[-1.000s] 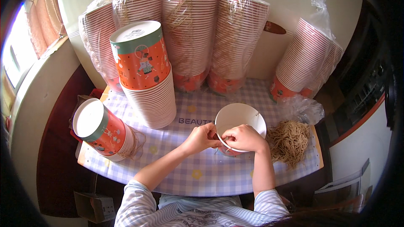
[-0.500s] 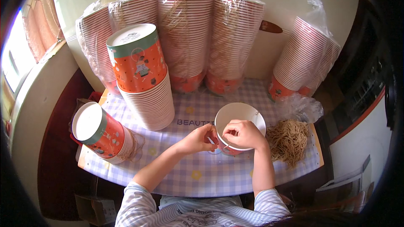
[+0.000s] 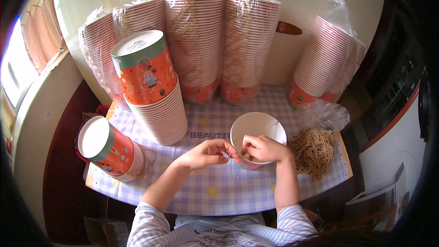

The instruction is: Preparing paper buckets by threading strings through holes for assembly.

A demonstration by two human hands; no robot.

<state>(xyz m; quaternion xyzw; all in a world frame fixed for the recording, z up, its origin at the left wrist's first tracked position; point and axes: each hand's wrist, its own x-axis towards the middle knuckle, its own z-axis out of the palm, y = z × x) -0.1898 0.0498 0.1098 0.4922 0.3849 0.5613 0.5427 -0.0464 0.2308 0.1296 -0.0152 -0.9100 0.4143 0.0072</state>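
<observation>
A white-lined paper bucket (image 3: 259, 123) with a red outside stands upright on the checked tablecloth before me. My right hand (image 3: 265, 148) reaches over its rim, fingers pinched inside the near wall, where a bit of tan string (image 3: 249, 158) shows. My left hand (image 3: 206, 153) is at the bucket's left outer side, its thumb and forefinger closed near the wall. What lies between those left fingertips is too small to make out. Another thin strand shows at the bucket's far right rim. Right of the bucket lies a heap of tan strings (image 3: 313, 152).
Tall bagged stacks of buckets (image 3: 196, 45) line the back, with more bagged stacks (image 3: 323, 59) at back right. An upside-down stack (image 3: 157, 116) stands left of centre; a shorter stack (image 3: 116, 148) with strings leans at the left edge. Crumpled clear plastic (image 3: 325, 116) lies behind the string heap.
My left fingers have closed in against the bucket's side. The right hand has shifted slightly down inside the near rim. The whole view has shifted a little.
</observation>
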